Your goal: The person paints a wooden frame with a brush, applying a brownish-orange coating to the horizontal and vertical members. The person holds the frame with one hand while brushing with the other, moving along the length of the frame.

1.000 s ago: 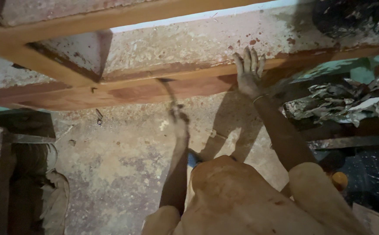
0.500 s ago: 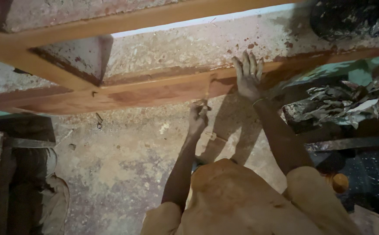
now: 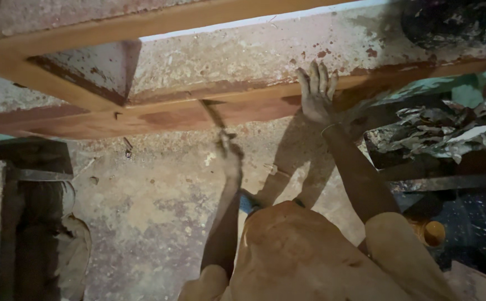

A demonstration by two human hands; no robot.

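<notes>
A long reddish wooden beam (image 3: 165, 118), part of a timber frame, lies across a rough concrete floor. My right hand (image 3: 316, 93) rests flat on the beam with its fingers spread and holds nothing. My left hand (image 3: 229, 155) is closed around a thin dark tool (image 3: 211, 114). The tool is blurred, its kind is unclear, and its tip reaches the beam's near edge. Both hands are dusty. My bent knee (image 3: 293, 251) fills the lower middle of the view.
A second timber (image 3: 59, 58) of the frame runs diagonally at upper left. Crumpled grey sheets (image 3: 443, 131) are heaped at right, with a small yellow container (image 3: 433, 233) below them. A dark opening (image 3: 25, 223) lies at left. A bent nail (image 3: 127, 146) sits near the beam.
My left hand with the tool has swung back to the left after being further right, near my right hand. My right hand has stayed flat on the beam.
</notes>
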